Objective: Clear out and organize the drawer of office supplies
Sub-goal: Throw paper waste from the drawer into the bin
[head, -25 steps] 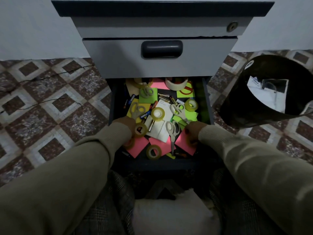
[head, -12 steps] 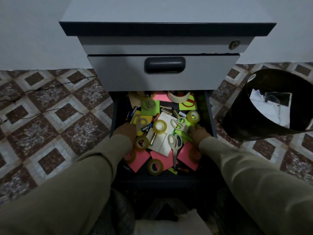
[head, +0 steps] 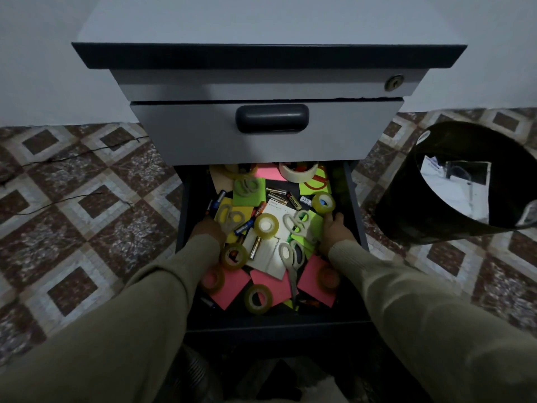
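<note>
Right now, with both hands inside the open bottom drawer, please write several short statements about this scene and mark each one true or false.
1. The grey upper drawer with the dark oval handle is closed. True.
2. The black round waste bin stands to the left of the cabinet. False: it stands on the right, on the tiled floor.
3. Several rolls of clear yellowish tape, such as this one, lie among the pink sticky notes. True.
4. The right hand holds a pair of scissors up in the air. False: it stays low in the drawer, by the right wall.
5. The left hand is outside the drawer. False: it is inside, on the left side.
</note>
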